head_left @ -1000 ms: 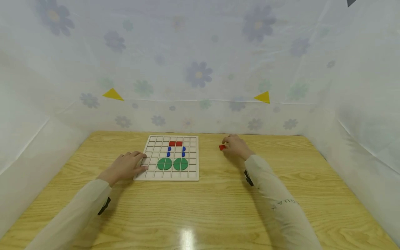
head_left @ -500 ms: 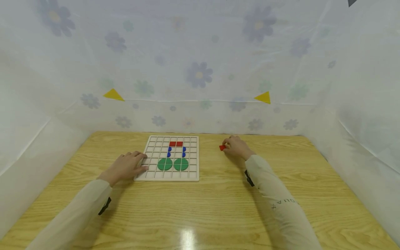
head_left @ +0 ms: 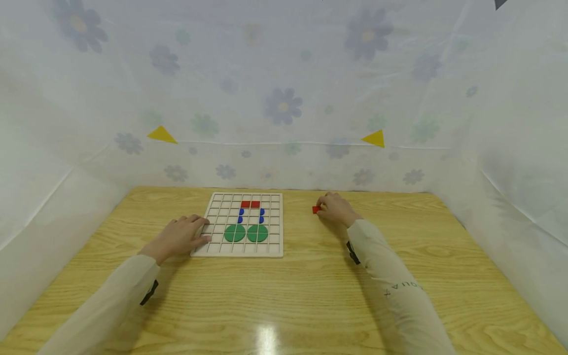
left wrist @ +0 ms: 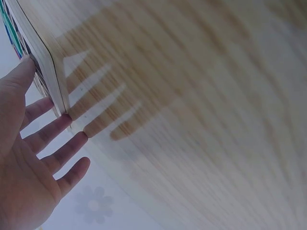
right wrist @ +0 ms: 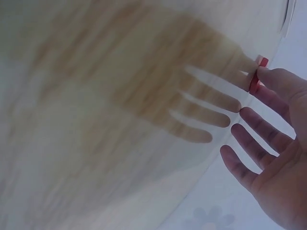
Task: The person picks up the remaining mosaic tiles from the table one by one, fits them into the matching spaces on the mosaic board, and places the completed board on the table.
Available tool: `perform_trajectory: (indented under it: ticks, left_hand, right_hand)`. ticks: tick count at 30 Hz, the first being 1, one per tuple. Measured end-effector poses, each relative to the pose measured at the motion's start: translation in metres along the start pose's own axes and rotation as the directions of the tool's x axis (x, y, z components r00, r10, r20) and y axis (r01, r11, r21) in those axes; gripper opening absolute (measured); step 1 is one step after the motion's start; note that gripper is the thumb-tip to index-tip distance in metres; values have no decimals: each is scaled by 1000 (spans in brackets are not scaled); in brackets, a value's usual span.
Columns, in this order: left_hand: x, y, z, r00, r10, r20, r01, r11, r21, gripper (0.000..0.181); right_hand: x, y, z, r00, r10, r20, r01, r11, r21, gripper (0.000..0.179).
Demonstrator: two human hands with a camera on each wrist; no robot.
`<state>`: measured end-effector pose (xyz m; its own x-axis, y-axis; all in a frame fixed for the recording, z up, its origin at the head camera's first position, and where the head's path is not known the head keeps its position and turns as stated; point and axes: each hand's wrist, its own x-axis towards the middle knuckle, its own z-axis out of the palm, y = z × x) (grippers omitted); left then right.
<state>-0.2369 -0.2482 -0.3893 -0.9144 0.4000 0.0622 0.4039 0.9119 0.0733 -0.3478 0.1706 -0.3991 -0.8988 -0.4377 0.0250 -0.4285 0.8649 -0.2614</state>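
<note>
A white gridded board (head_left: 222, 247) lies on the table in the head view. Two red squares (head_left: 250, 204) sit side by side near its top, with small blue half-round pieces (head_left: 240, 220) in two columns below and two green discs (head_left: 234, 233) under those. My left hand (head_left: 177, 235) rests at the board's left edge; in the left wrist view its thumb (left wrist: 24, 72) lies over the rim and the extended fingers touch the side. To the right of the board, my right hand (head_left: 337, 209) pinches a red square tile (right wrist: 259, 74) between thumb and index finger, at the tabletop.
The wood-grain table (head_left: 284, 301) spreads around the board and between both forearms. Pale flower-printed sheeting (head_left: 284, 162) walls off the back and sides. Two yellow triangles (head_left: 162, 134) show on the back sheet. Both wrists carry small dark devices (head_left: 353, 252).
The red tile in my right fingers has turned slightly and now looks squarer to the board. Both hands and the pieces on the board have stayed in place.
</note>
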Motion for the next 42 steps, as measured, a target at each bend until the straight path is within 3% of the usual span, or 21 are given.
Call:
perform_trajectory:
  ticks: [12, 42]
  left_hand:
    - [-1, -2, 2, 1000, -13, 5, 13, 1000, -13, 51]
    - [0, -2, 2, 1000, -23, 19, 23, 1000, -19, 51]
  right_hand:
    - [4, -8, -3, 1000, -2, -19, 1, 1000, -28, 22]
    - [39, -80, 14, 995, -102, -11, 99, 986, -130, 22]
